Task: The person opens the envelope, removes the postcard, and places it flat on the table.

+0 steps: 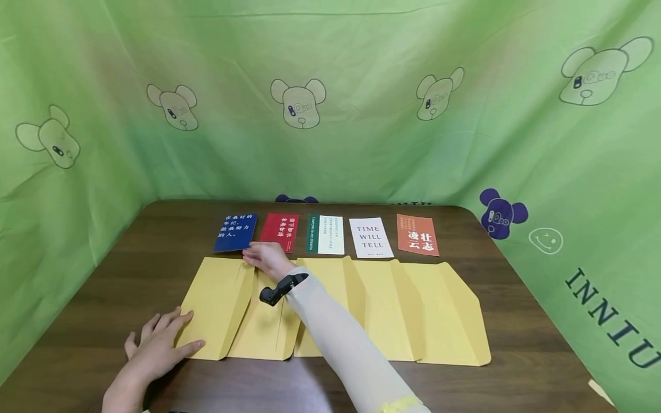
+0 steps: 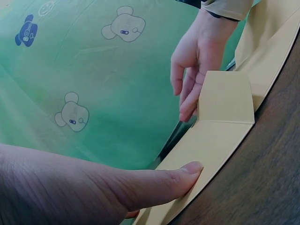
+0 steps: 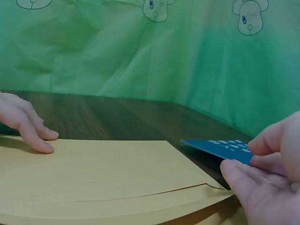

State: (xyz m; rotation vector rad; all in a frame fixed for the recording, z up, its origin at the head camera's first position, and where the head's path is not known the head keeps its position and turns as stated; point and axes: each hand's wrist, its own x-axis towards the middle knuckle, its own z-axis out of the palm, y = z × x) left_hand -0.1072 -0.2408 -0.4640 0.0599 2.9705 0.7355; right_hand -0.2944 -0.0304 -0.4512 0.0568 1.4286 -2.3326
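Observation:
My left hand point(image 1: 160, 344) rests with spread fingers on the left edge of the leftmost yellow envelope point(image 1: 214, 307). In the left wrist view its thumb point(image 2: 173, 180) lies on the envelope near the flap. My right hand point(image 1: 268, 259) reaches over the envelope's top right corner. It pinches the near right corner of a blue card point(image 1: 236, 232) with white writing. The right wrist view shows the blue card point(image 3: 220, 149) between thumb and fingers, its near side lifted off the table. The right wrist carries a black camera mount point(image 1: 283, 288).
Several more yellow envelopes point(image 1: 449, 315) overlap in a row to the right, flaps raised. Behind them lie a red card point(image 1: 280, 229), a green-and-white card point(image 1: 325, 234), a white card point(image 1: 370, 237) and an orange card point(image 1: 417, 235). A green curtain point(image 1: 330, 160) surrounds the brown table point(image 1: 527, 344).

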